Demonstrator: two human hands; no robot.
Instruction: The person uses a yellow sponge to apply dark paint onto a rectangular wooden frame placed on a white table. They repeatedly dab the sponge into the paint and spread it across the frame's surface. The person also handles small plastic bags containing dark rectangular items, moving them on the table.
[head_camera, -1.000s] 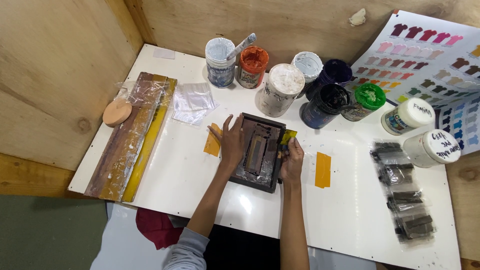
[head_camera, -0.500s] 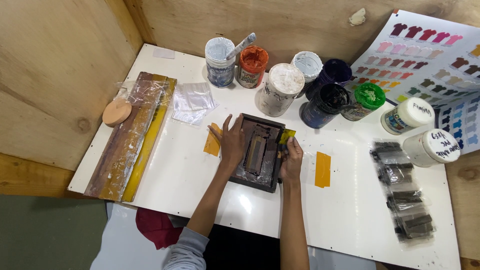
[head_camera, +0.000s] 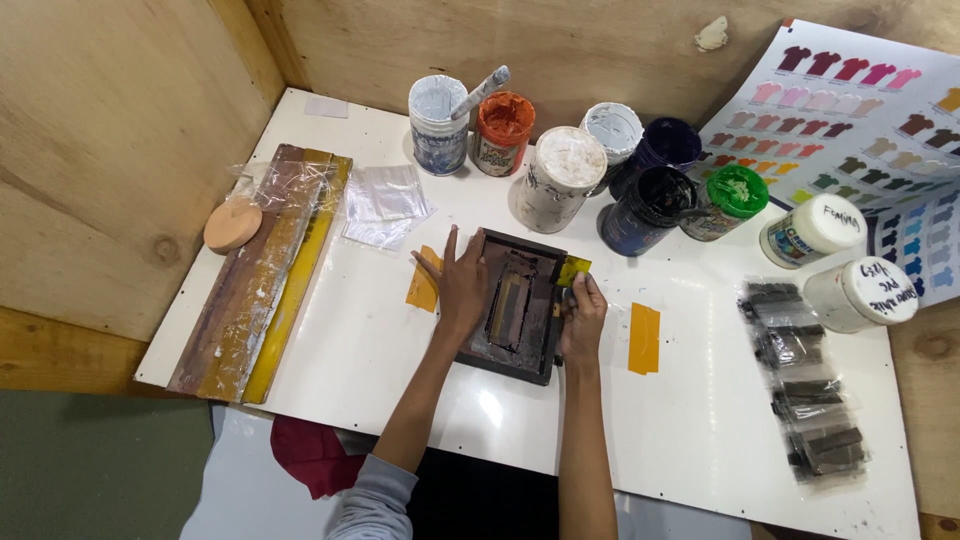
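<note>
A small dark rectangular printing frame (head_camera: 520, 305) lies flat in the middle of the white table (head_camera: 700, 430). My left hand (head_camera: 460, 285) presses flat on the frame's left side, fingers spread. At the frame's right edge my right hand (head_camera: 582, 318) grips a small yellow-edged scraper (head_camera: 572, 270) held against the frame's upper right corner. Two orange tape strips (head_camera: 643, 338) lie on the table, one on each side of the frame.
Several paint jars (head_camera: 560, 175) stand behind the frame, one with a stick in it. Wooden strips wrapped in plastic (head_camera: 262, 270) and a round peach pad (head_camera: 232, 226) lie left. Clear plastic sheets (head_camera: 385, 200), bagged dark pieces (head_camera: 800, 390) and a colour chart (head_camera: 860, 110) are around. Plywood walls enclose the corner.
</note>
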